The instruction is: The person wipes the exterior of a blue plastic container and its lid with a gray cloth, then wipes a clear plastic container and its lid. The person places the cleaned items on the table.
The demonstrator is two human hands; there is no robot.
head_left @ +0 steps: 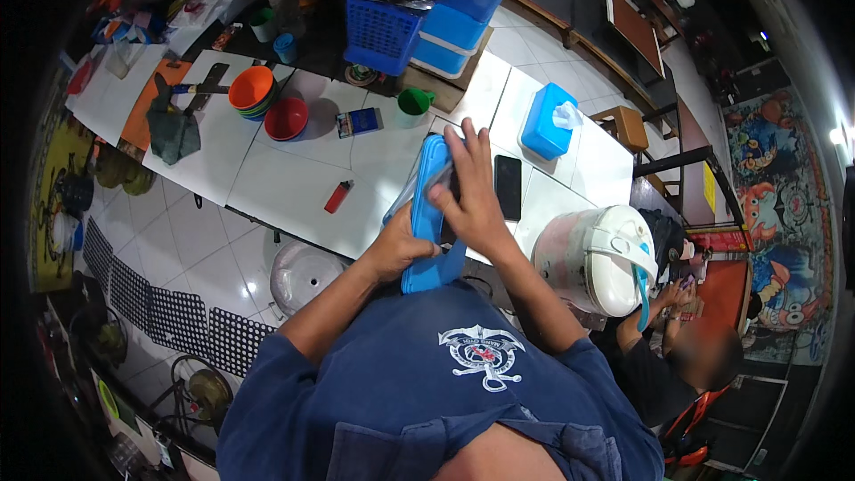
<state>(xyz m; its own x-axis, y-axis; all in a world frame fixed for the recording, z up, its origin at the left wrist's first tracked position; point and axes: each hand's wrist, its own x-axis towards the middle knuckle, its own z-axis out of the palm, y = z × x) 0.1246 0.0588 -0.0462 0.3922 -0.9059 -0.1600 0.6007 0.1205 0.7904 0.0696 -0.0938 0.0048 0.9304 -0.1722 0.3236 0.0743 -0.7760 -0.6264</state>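
A blue-rimmed plastic box (430, 178) with a see-through side stands tilted on edge in front of my chest, above the counter's near edge. My left hand (403, 245) grips its lower left side, thumb across the blue edge. Against its right side lies my right hand (470, 191), fingers stretched out and thumb apart, pointing away from me. The palm side and the box's inside are hidden. Just right of that hand a black phone (508, 187) lies on the white counter (374, 165). To the left lies a red lighter (338, 197).
A blue tissue box (550, 122) and a large white lidded container (595, 258) stand at right. Farther back are a green mug (414, 102), stacked bowls (253, 92), a red bowl (286, 118) and a blue cutlery basket (381, 34). Another person (681, 365) sits at lower right.
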